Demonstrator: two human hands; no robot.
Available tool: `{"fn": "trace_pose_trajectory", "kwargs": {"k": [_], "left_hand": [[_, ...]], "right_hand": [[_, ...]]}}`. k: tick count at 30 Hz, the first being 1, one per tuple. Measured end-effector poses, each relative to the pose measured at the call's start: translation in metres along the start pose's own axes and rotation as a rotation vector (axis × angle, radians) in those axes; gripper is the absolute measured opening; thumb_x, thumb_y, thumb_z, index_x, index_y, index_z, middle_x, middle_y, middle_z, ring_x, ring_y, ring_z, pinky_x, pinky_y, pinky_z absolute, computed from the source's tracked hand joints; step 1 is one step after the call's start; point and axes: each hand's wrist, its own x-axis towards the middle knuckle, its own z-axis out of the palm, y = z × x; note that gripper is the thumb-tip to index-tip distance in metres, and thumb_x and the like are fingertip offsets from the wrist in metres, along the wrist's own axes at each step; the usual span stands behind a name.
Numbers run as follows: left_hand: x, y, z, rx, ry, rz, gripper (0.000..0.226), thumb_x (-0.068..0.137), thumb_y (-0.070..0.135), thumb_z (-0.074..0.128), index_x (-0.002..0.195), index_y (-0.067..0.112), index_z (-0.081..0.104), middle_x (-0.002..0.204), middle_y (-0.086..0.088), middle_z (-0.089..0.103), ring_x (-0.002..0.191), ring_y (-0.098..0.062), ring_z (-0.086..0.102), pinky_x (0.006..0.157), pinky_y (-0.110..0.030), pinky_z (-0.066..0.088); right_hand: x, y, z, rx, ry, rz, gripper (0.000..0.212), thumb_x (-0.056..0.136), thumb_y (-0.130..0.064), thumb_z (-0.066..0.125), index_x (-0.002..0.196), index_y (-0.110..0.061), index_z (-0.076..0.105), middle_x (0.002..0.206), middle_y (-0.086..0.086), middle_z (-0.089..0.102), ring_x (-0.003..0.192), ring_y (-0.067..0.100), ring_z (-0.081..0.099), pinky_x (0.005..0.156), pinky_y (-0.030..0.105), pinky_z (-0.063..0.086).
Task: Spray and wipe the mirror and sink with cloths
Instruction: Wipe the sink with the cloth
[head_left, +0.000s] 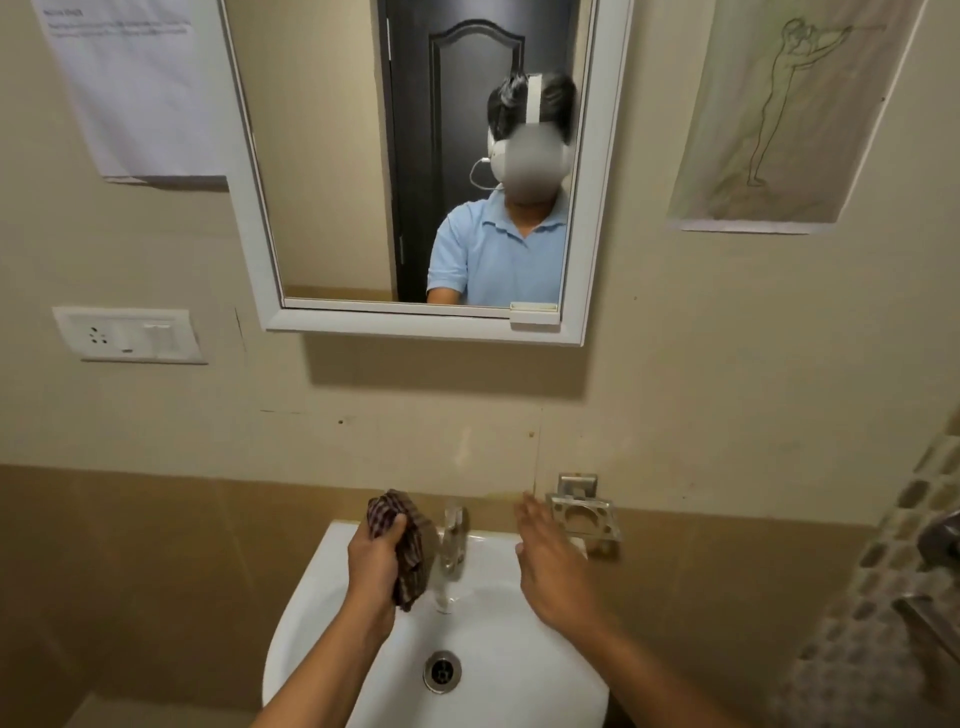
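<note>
A white-framed mirror (332, 156) hangs on the beige wall above a white sink (483, 613). My left hand (375, 558) grips a bunched checked cloth (402, 540) over the sink's back left rim, just left of the chrome tap (453, 545). My right hand (550, 561) hovers over the sink's right rim with fingers straight, holding nothing. Its fingertips lie close to a metal holder (584, 514) on the wall. No spray bottle is in view.
A drain (442, 671) sits in the middle of the basin. A socket and switch plate (127, 333) is on the wall at left. Paper sheets hang at upper left (135, 88) and upper right (784, 114). Mosaic tiles and metal fittings (935, 540) stand at far right.
</note>
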Motion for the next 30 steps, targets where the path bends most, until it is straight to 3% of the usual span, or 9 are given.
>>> {"fn": "trace_pose_trajectory", "kwargs": {"k": [5, 10, 13, 18, 23, 25, 27, 30], "left_hand": [[0.02, -0.007, -0.028, 0.28, -0.039, 0.135, 0.037, 0.1, 0.01, 0.05, 0.137, 0.011, 0.052, 0.126, -0.009, 0.062, 0.115, -0.028, 0.058, 0.102, -0.044, 0.047], [0.055, -0.019, -0.062, 0.49, -0.056, 0.226, 0.032, 0.1, 0.02, 0.049, 0.131, 0.017, 0.057, 0.114, -0.003, 0.066, 0.107, -0.023, 0.062, 0.084, -0.03, 0.048], [0.087, -0.032, -0.08, 0.627, -0.07, 0.279, 0.038, 0.094, 0.034, 0.049, 0.13, 0.023, 0.058, 0.117, -0.001, 0.068, 0.111, -0.022, 0.063, 0.093, -0.038, 0.052], [0.132, -0.041, -0.094, 0.828, -0.086, 0.369, 0.049, 0.09, -0.004, 0.04, 0.133, 0.013, 0.055, 0.118, -0.011, 0.066, 0.109, -0.027, 0.061, 0.096, -0.038, 0.047], [0.167, -0.061, -0.105, 1.103, -0.194, 0.487, 0.068, 0.076, -0.01, 0.041, 0.136, 0.021, 0.051, 0.123, -0.005, 0.063, 0.112, -0.022, 0.059, 0.1, -0.043, 0.048], [0.169, -0.073, -0.107, 1.293, -0.255, 0.494, 0.073, 0.071, -0.01, 0.045, 0.137, 0.02, 0.049, 0.121, -0.007, 0.063, 0.109, -0.028, 0.06, 0.097, -0.049, 0.048], [0.174, -0.094, -0.113, 1.544, -0.293, 0.556, 0.07, 0.069, -0.008, 0.056, 0.137, 0.01, 0.051, 0.126, -0.016, 0.06, 0.114, -0.037, 0.056, 0.1, -0.053, 0.043], [0.172, -0.114, -0.117, 1.697, -0.369, 0.604, 0.071, 0.071, 0.011, 0.07, 0.139, 0.006, 0.05, 0.143, -0.02, 0.049, 0.133, -0.044, 0.04, 0.114, -0.059, 0.019]], "right_hand": [[-0.01, 0.003, 0.04, -0.043, -0.1, 0.049, 0.054, 0.105, -0.019, 0.027, 0.155, -0.012, 0.008, 0.163, 0.004, 0.001, 0.151, 0.016, 0.0, 0.112, 0.019, -0.001], [-0.007, 0.001, 0.075, -0.075, -0.163, 0.078, 0.054, 0.105, -0.018, 0.026, 0.154, -0.01, 0.006, 0.163, 0.006, -0.001, 0.151, 0.017, -0.002, 0.113, 0.02, -0.006], [0.0, -0.002, 0.094, -0.089, -0.203, 0.108, 0.055, 0.105, -0.02, 0.025, 0.155, -0.011, 0.005, 0.163, 0.005, -0.002, 0.151, 0.017, -0.002, 0.114, 0.022, -0.004], [0.014, -0.009, 0.114, -0.121, -0.271, 0.166, 0.056, 0.105, -0.02, 0.027, 0.154, -0.008, 0.004, 0.163, 0.007, -0.002, 0.151, 0.02, 0.0, 0.12, 0.03, 0.006], [0.021, -0.01, 0.134, -0.142, -0.293, 0.22, 0.057, 0.104, -0.018, 0.031, 0.154, -0.007, 0.005, 0.163, 0.008, 0.001, 0.151, 0.022, 0.002, 0.12, 0.032, 0.01], [0.021, -0.008, 0.14, -0.157, -0.3, 0.246, 0.058, 0.104, -0.018, 0.03, 0.154, -0.007, 0.004, 0.163, 0.009, -0.001, 0.151, 0.021, 0.001, 0.12, 0.032, 0.009], [0.02, -0.006, 0.148, -0.178, -0.31, 0.264, 0.058, 0.104, -0.019, 0.03, 0.154, -0.007, 0.004, 0.163, 0.009, -0.001, 0.151, 0.021, 0.001, 0.12, 0.031, 0.01], [0.019, -0.001, 0.156, -0.172, -0.329, 0.288, 0.058, 0.104, -0.019, 0.032, 0.154, -0.008, 0.006, 0.163, 0.008, 0.0, 0.151, 0.02, 0.001, 0.12, 0.03, 0.007]]}}
